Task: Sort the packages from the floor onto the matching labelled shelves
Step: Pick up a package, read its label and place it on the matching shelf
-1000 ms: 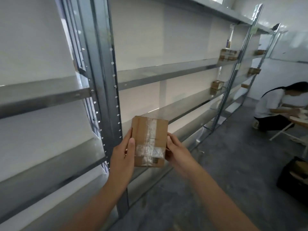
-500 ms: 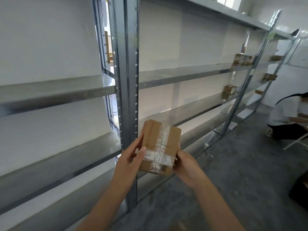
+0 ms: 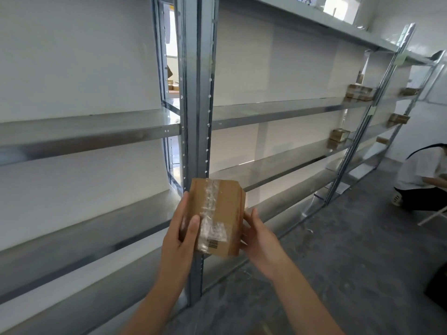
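Note:
I hold a small brown cardboard package (image 3: 226, 213) in front of me, sealed with clear tape and bearing a barcode label near its lower edge. My left hand (image 3: 180, 234) grips its left side, thumb across the front. My right hand (image 3: 260, 234) supports the right side from behind. The package hovers before a grey metal upright (image 3: 198, 93) of the shelving. Long metal shelves (image 3: 278, 108) run off to the right. Small packages sit far along them, one stack (image 3: 359, 91) on the middle shelf and one box (image 3: 339, 134) lower down.
More boxes (image 3: 399, 119) rest on the farthest shelf bay. A person in a white shirt (image 3: 422, 176) crouches on the grey concrete floor (image 3: 338, 250) at the right. A dark object (image 3: 439, 286) sits at the right edge.
The view has swung left and closer to the upright. The package has tilted so its barcode end faces me, still held by both hands.

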{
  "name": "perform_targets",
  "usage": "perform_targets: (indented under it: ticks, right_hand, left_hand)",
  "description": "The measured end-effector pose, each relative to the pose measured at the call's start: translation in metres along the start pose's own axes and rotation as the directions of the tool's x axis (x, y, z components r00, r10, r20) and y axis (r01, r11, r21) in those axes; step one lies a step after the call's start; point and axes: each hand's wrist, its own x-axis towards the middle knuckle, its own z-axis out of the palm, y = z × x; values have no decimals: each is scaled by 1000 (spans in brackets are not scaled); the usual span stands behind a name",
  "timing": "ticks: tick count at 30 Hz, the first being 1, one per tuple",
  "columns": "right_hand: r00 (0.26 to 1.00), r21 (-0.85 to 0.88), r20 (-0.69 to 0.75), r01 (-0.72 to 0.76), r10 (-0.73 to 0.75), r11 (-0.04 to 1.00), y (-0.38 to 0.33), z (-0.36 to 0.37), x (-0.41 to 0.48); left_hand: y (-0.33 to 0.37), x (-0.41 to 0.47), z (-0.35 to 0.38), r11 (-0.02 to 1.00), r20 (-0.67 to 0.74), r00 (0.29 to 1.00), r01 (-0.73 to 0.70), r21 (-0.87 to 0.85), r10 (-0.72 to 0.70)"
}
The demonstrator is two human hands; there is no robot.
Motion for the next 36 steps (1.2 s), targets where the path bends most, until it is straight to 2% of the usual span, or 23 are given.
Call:
perform_targets:
  ticks: [9, 14, 18, 22, 28, 36]
  right_hand:
    - [998, 95, -35, -54, 57, 994, 7, 19, -3]
    - [997, 148, 45, -71, 65, 986, 12, 28, -8]
    - [999, 40, 48, 9, -11, 999, 10, 30, -16]
    - [996, -32, 57, 72, -70, 997, 6, 36, -20]
    - [999, -123, 28, 40, -37, 992, 6, 40, -21]
    - [1000, -179, 15, -13, 16, 984, 12, 43, -21]
  left_hand:
    - [4, -7, -18, 988, 4, 997, -79, 131, 79]
    - [3, -10, -29, 987, -5, 997, -75, 145, 76]
    - [-3, -16, -35, 974, -41, 993, -99, 201, 109]
    - [-8, -18, -36, 979, -71, 995, -62, 195, 77]
    - [-11, -20, -37, 988, -57, 998, -22, 150, 31]
    - [-9, -20, -33, 996, 38, 999, -16, 90, 12]
